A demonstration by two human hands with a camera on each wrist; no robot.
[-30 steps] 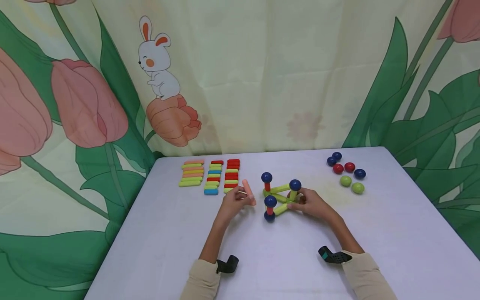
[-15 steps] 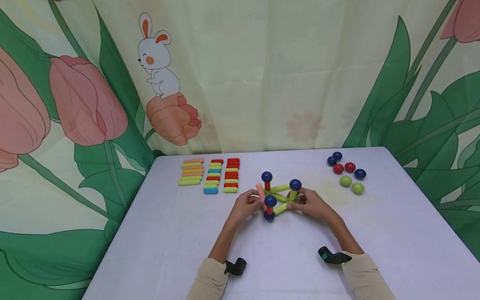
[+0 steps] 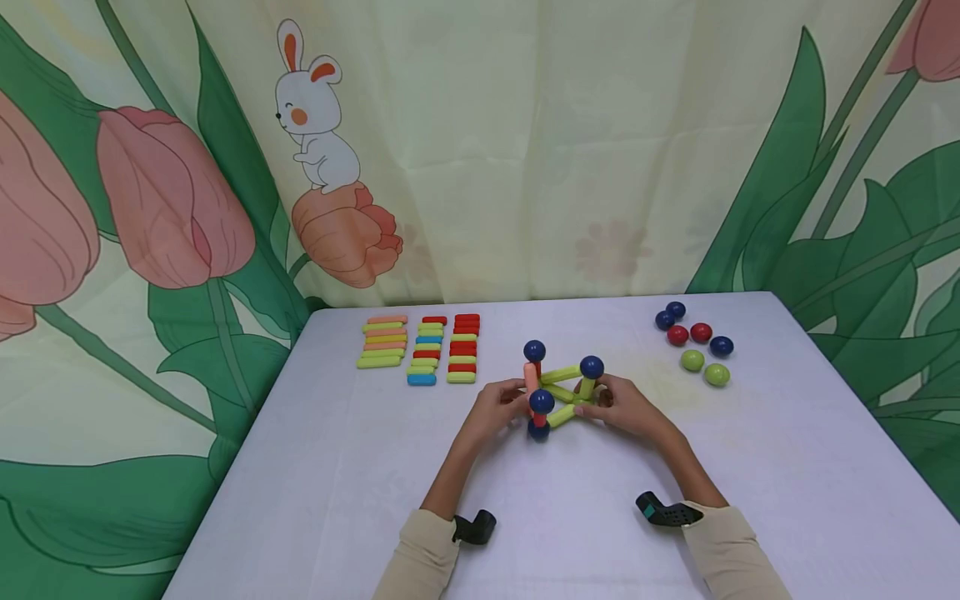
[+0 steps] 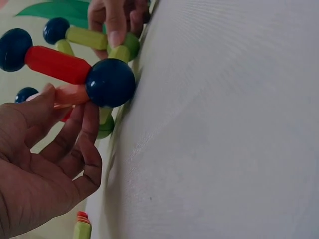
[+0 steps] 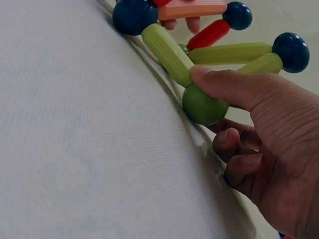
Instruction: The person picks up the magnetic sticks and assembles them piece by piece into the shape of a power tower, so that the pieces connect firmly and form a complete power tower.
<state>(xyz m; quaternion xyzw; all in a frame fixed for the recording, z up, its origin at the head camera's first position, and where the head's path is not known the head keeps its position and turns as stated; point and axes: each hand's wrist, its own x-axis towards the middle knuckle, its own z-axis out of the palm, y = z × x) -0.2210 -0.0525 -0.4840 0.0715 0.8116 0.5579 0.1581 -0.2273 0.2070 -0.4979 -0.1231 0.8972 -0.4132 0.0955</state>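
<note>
A structure of balls and sticks stands on the table between the hands, with yellow-green sticks point(image 3: 561, 374) low down and short red sticks point(image 4: 57, 64) rising to blue balls point(image 3: 542, 402). My left hand point(image 3: 498, 412) pinches a salmon-coloured stick point(image 5: 194, 9) at the structure's left side. One end of this stick meets the low near blue ball point(image 4: 110, 82); its other end slants up close to the far raised blue ball point(image 5: 238, 15), and whether they touch I cannot tell. At the right corner, my right hand point(image 3: 630, 408) grips a green ball point(image 5: 205, 103), thumb on top.
Three columns of loose coloured sticks point(image 3: 426, 355) lie at the back left of the white table point(image 3: 315, 467). Loose blue, red and green balls point(image 3: 701, 333) sit at the back right. A printed curtain point(image 3: 480, 167) hangs behind the table's far edge.
My left hand has moved right with the salmon-coloured stick, from beside the structure to its left side, and the stick has tilted more upright. My right hand stays on the green ball.
</note>
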